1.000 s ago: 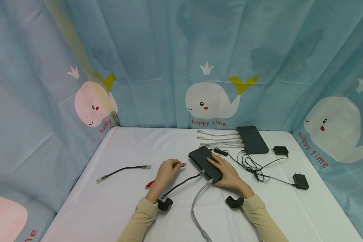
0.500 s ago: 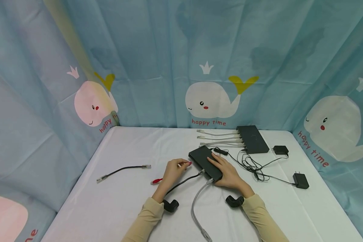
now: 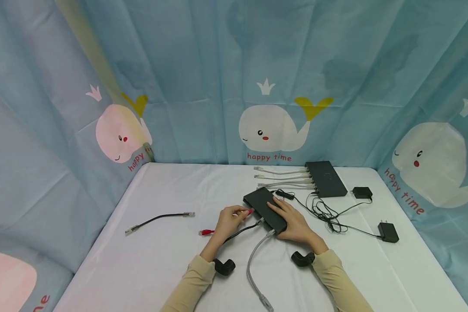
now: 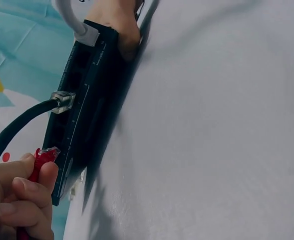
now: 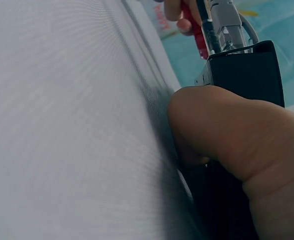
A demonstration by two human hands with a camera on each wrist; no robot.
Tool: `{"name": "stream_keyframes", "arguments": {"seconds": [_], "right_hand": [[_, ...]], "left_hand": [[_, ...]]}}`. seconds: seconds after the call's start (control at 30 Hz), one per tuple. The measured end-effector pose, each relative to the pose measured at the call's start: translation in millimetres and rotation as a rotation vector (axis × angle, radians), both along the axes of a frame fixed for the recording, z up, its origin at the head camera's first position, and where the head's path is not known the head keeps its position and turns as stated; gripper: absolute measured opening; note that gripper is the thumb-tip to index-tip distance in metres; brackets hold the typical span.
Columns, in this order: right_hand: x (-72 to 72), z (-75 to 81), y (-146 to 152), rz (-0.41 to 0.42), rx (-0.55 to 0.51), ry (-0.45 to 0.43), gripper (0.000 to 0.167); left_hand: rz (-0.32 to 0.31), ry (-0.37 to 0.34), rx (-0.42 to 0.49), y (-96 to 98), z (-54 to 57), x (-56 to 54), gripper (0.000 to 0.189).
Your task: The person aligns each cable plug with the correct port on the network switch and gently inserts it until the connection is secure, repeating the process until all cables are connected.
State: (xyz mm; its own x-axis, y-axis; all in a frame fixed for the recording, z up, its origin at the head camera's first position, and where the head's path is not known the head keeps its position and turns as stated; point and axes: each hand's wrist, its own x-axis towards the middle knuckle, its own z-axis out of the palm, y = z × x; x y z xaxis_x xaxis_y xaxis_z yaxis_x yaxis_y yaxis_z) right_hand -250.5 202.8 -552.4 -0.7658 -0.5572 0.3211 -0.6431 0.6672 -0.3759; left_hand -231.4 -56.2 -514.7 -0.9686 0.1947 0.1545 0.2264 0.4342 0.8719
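My left hand (image 3: 229, 222) pinches the red plug of a short network cable (image 4: 45, 157) between thumb and fingers. Its clear tip is at a port on the near side of a black network switch (image 3: 263, 203); how far in it sits cannot be told. The cable's other red end (image 3: 206, 232) sticks out left of the wrist. My right hand (image 3: 295, 223) grips the switch from the right, fingers over the top and thumb at the edge. A black cable (image 4: 18, 122) and a grey cable (image 3: 249, 268) are plugged into the same side. The switch is tilted off the cloth.
Behind stands a second black switch (image 3: 327, 178) with several grey cables (image 3: 282, 178) plugged in. Right of it lie tangled power cords (image 3: 327, 216) and two black adapters, one farther back (image 3: 362, 193), one nearer (image 3: 388, 232). A loose short black cable (image 3: 160, 217) lies at left.
My left hand has moved right with the red plug, from a gap left of the switch up to its port side. The right hand and the switch have stayed in place.
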Motion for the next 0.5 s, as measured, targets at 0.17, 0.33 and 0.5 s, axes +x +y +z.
{"name": "stream_keyframes", "arguments": {"seconds": [0.17, 0.33, 0.5], "right_hand": [[0.1, 2.0, -0.2, 0.002, -0.007, 0.000, 0.098], [0.5, 2.9, -0.8, 0.001, -0.007, 0.004, 0.097], [1.0, 1.8, -0.5, -0.001, -0.007, 0.001, 0.096]], "left_hand": [[-0.027, -0.074, 0.078, -0.5, -1.3, -1.0, 0.022], [-0.022, -0.152, 0.124, -0.4, -4.0, -2.5, 0.026], [-0.050, -0.183, 0.150, 0.5, 1.8, -1.1, 0.026]]}}
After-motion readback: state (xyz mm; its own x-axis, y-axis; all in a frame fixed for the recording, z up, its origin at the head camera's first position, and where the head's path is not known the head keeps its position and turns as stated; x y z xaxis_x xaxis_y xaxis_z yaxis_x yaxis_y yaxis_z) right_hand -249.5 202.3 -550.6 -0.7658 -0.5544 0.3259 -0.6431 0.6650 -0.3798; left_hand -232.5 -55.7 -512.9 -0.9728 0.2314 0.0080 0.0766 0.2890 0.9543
